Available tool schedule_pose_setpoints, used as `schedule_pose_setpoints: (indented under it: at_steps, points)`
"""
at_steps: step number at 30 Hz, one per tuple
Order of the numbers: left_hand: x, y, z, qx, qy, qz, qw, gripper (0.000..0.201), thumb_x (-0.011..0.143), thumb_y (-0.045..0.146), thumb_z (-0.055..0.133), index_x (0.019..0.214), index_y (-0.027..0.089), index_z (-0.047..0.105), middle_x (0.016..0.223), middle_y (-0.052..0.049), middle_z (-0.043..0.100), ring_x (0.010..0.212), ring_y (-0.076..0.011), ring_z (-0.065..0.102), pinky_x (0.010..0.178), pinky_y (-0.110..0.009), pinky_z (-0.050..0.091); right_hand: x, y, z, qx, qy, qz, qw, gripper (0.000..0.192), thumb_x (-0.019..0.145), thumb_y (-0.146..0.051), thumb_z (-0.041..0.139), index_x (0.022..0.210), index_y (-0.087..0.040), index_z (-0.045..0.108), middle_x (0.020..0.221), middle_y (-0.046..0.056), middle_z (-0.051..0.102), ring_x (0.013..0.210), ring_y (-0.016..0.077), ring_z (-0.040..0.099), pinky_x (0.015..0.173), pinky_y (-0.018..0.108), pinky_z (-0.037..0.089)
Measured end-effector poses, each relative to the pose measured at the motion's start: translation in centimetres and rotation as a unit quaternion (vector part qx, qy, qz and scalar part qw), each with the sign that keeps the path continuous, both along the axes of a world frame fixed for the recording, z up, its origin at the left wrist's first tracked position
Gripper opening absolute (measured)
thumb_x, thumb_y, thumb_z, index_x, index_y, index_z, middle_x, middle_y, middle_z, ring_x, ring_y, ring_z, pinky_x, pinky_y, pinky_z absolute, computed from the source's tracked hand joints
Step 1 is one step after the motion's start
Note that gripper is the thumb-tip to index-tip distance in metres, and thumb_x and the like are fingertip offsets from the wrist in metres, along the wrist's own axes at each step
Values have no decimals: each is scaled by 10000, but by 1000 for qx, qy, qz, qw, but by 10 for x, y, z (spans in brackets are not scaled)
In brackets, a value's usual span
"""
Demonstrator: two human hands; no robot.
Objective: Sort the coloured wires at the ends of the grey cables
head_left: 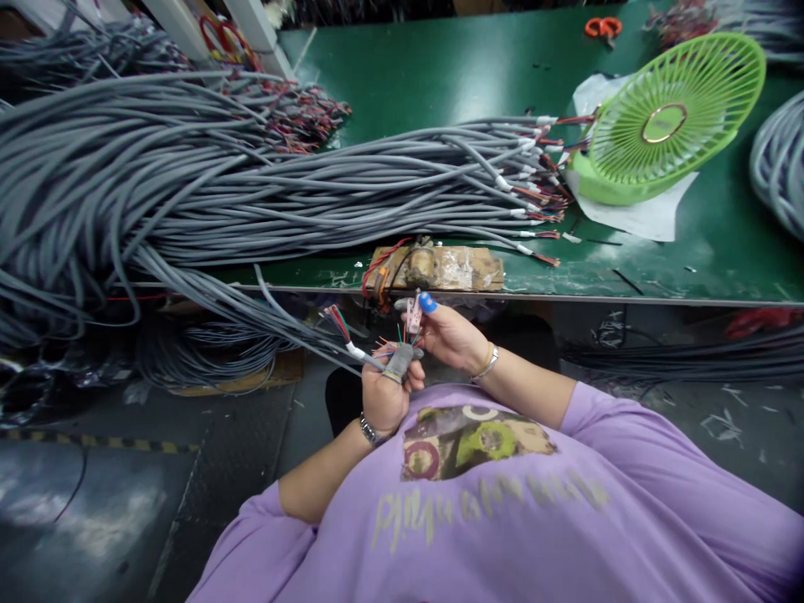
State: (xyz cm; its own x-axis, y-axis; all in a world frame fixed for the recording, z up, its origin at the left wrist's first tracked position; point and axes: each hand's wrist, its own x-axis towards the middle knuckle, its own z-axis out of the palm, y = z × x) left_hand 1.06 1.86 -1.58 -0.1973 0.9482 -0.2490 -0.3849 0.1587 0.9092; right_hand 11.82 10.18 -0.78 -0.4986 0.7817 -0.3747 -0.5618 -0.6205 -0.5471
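A green tabletop (440, 75) fills the upper half of the view, its near edge running across just above the hands. The largest thing on it is a heap of grey cables (188, 176) that covers the left side and spills over the near edge toward the floor; their stripped ends, with red and coloured cores, fan out toward the right near a green fan (672, 117). The fan lies tilted on a white sheet (646, 218) by the right edge. Orange scissors (603, 27) sit at the far edge, and another grey coil (779, 159) shows at the right edge. A worn, taped block (440, 268) with red wire looped at its left end sits on the near edge, directly above the hands.

Below the edge, in front of a purple shirt (502, 519), the left hand (386, 394) is closed around the end of one cable (295, 322), a grey cot on its thumb pressing the splayed cores (393, 345). That cable's long axis runs up and to the left from the fist, back into the hanging bundle. The right hand (449, 335), with a blue cot on one fingertip, pinches a small pink connector (414, 316) just above the cores, close to touching them. Both hands meet at the cores; the right is nearer the connector, the left nearer the cable
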Motion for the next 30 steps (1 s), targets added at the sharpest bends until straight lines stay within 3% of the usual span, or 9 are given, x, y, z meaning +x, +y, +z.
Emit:
schedule_pose_setpoints:
  at_steps: [10, 22, 30]
  points:
    - [1, -2, -6, -18, 22, -9, 1000, 298, 768, 434, 691, 712, 149, 629, 494, 24, 597, 348, -71, 500, 330, -169, 339, -1, 0, -2, 15, 3, -2, 1000, 321, 824, -459, 684, 837, -139, 697, 714, 12, 639, 570, 78, 508, 511, 200, 411]
    - [1, 1, -1, -19, 9, -6, 1000, 318, 749, 447, 697, 682, 148, 613, 483, 21, 587, 337, -68, 491, 322, -162, 338, -2, 0, -2, 8, 7, -4, 1000, 311, 820, -459, 685, 830, -148, 687, 728, 16, 653, 578, 93, 513, 530, 219, 429]
    - [-4, -10, 1, -28, 0, -12, 1000, 314, 730, 446, 720, 718, 139, 654, 488, 9, 601, 350, -79, 510, 322, -163, 345, 1, -1, -2, -10, 5, 9, 1000, 330, 849, -488, 637, 831, -160, 663, 738, 20, 656, 606, 93, 541, 509, 192, 405]
